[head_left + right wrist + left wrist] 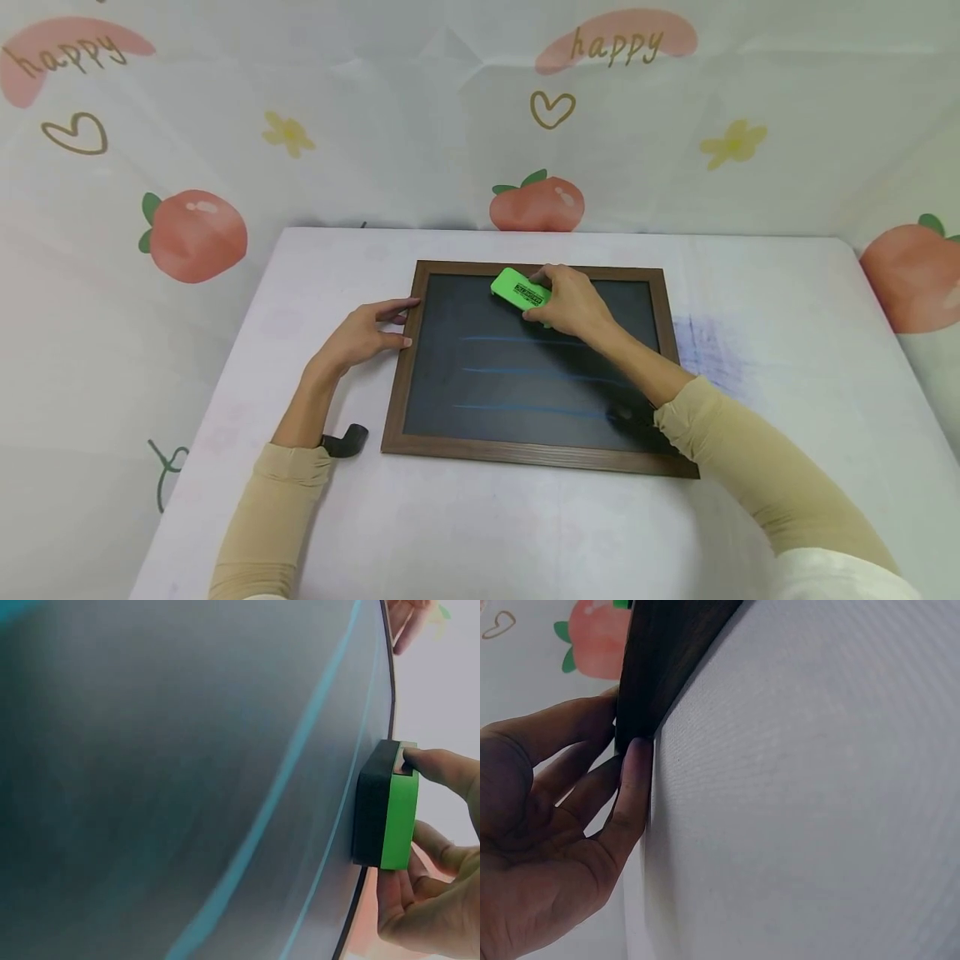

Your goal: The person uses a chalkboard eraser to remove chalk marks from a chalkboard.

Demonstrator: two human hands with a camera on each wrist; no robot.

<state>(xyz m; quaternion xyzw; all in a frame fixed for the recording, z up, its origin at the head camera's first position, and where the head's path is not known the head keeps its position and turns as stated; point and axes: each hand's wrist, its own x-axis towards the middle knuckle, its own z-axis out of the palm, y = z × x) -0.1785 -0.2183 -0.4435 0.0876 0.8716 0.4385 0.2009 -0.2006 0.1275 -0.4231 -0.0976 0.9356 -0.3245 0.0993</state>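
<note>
A rectangular blackboard with a brown wood-look frame (pixel 495 388) lies flat on the white table (pixel 525 533), its long sides roughly parallel to the table's far edge. Three thin blue lines (pixel 517 372) run lengthwise across its black surface. A bright green block eraser with black lettering (pixel 517 288) sits slantwise near the board's far edge, left of its middle, dark pad facing down.
</note>
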